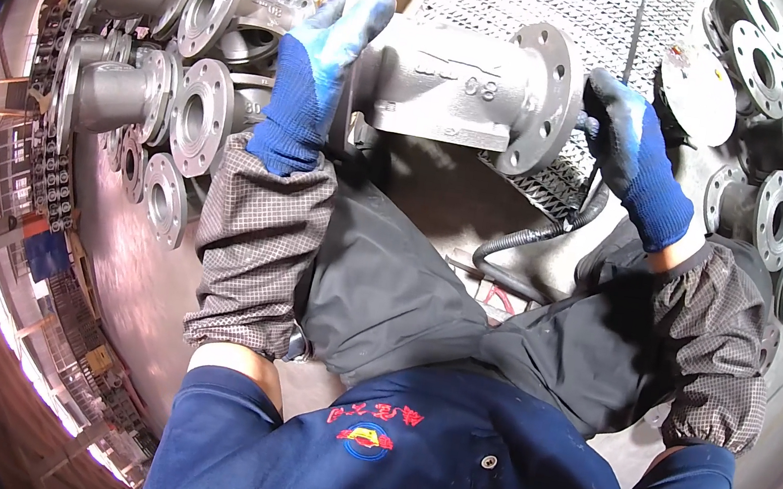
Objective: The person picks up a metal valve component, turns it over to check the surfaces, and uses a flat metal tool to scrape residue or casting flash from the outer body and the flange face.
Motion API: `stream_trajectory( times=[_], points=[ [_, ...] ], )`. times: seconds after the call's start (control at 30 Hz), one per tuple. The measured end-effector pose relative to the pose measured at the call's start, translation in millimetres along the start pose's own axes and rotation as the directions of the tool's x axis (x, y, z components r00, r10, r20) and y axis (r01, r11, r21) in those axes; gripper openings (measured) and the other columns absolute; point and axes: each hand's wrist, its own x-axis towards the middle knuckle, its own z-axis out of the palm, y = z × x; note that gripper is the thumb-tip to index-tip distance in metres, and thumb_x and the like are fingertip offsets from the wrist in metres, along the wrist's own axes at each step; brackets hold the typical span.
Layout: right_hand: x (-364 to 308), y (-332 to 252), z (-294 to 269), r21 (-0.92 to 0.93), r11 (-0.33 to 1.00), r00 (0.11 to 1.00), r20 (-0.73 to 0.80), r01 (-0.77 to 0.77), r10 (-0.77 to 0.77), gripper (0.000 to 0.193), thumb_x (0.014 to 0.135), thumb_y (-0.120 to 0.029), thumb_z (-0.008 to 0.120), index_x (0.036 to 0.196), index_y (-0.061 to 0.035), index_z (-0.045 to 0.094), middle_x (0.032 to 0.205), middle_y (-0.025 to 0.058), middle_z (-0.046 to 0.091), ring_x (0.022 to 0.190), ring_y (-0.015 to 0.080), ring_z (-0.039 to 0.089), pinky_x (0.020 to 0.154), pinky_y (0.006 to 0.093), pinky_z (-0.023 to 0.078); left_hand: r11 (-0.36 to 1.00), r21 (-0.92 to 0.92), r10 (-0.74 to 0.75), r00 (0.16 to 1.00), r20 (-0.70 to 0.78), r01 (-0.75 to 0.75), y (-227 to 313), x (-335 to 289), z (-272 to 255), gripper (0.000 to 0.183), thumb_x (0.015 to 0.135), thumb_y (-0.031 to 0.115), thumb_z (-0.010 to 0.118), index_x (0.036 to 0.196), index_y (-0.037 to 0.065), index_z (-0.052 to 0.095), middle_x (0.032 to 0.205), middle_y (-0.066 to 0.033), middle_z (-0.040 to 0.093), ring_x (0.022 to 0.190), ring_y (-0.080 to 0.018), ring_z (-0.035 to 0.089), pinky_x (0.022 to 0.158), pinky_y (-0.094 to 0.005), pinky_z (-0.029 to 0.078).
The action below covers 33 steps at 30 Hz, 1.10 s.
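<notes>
A grey cast flanged valve body point(460, 79) lies crosswise in front of me, above a dark opening and the metal mesh. My left hand point(329, 46), in a blue coated glove, grips the flange at its left end, the fingers reaching over the top. At the other end is a round flange point(542, 101) with bolt holes. My right hand point(626, 142), also gloved, is curled at this flange's rim, thumb close against the edge. Its fingertips are dark and partly hidden. A thin black rod or cable point(636, 39) runs behind the right hand.
Flanged castings are stacked at left point(200, 113) and right point(777, 209). Metal mesh point(544, 11) lies beyond the valve body. A round pale disc point(698, 93) stands right of my right hand. A black corrugated hose point(522, 238) curves between my knees, near a red part point(496, 299).
</notes>
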Motion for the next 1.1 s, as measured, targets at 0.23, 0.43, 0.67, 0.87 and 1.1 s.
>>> stream_trajectory(
  times=[0.23, 0.43, 0.67, 0.87, 1.1],
  points=[
    [7, -9, 4, 0.12, 0.991, 0.996, -0.06, -0.063, 0.07, 0.023, 0.094, -0.022, 0.047, 0.081, -0.0048, 0.053, 0.062, -0.0017, 0.045, 0.051, 0.0063, 0.041, 0.044, 0.0203, 0.032, 0.964, -0.233, -0.179, 0.959, -0.22, 0.126, -5, 0, 14, 0.036, 0.095, 0.022, 0.053, 0.122, -0.002, 0.057, 0.122, -0.0182, 0.059, 0.111, -0.0239, 0.058, 0.097, -0.0313, 0.044],
    [13, 4, -28, -0.006, 1.0, 0.997, 0.072, 0.017, -0.016, 0.019, 0.094, -0.016, 0.05, 0.088, 0.0014, 0.056, 0.076, 0.0039, 0.058, 0.066, 0.0128, 0.056, 0.058, 0.0258, 0.045, 0.942, 0.278, 0.226, 0.967, -0.117, -0.186, -7, 0, 9, 0.036, 0.09, 0.004, 0.056, 0.125, 0.003, 0.055, 0.118, -0.0181, 0.061, 0.108, -0.0287, 0.06, 0.094, -0.0329, 0.048],
    [3, -26, -28, -0.808, 0.275, 0.818, 0.382, 0.522, -0.43, 0.021, 0.088, -0.018, 0.053, 0.089, 0.0025, 0.056, 0.07, 0.0073, 0.058, 0.061, 0.0101, 0.057, 0.053, 0.0227, 0.044, 0.799, 0.468, 0.411, 0.911, 0.031, -0.377, -1, 13, 9, 0.045, 0.085, -0.004, 0.056, 0.128, 0.009, 0.054, 0.116, -0.0201, 0.06, 0.107, -0.033, 0.061, 0.092, -0.0355, 0.049],
    [18, -67, -26, -0.29, 0.876, 0.915, -0.001, 0.385, -0.403, 0.047, 0.095, -0.038, 0.047, 0.111, 0.0048, 0.058, 0.092, 0.0116, 0.067, 0.079, 0.0123, 0.064, 0.068, 0.0196, 0.049, 0.993, 0.023, -0.114, 0.992, -0.051, 0.116, 43, 24, 33, 0.039, 0.084, 0.006, 0.061, 0.122, 0.014, 0.059, 0.119, -0.0224, 0.059, 0.104, -0.032, 0.062, 0.088, -0.0333, 0.051],
    [12, -82, 7, -0.391, 0.86, 0.928, 0.306, 0.327, -0.213, 0.051, 0.097, -0.041, 0.041, 0.111, 0.0043, 0.059, 0.093, 0.0146, 0.068, 0.075, 0.013, 0.064, 0.063, 0.0205, 0.047, 0.947, 0.216, 0.206, 0.966, 0.156, -0.237, 52, 36, 32, 0.034, 0.084, 0.017, 0.066, 0.117, 0.012, 0.063, 0.115, -0.0189, 0.061, 0.105, -0.0295, 0.061, 0.087, -0.0337, 0.05]
  ],
)
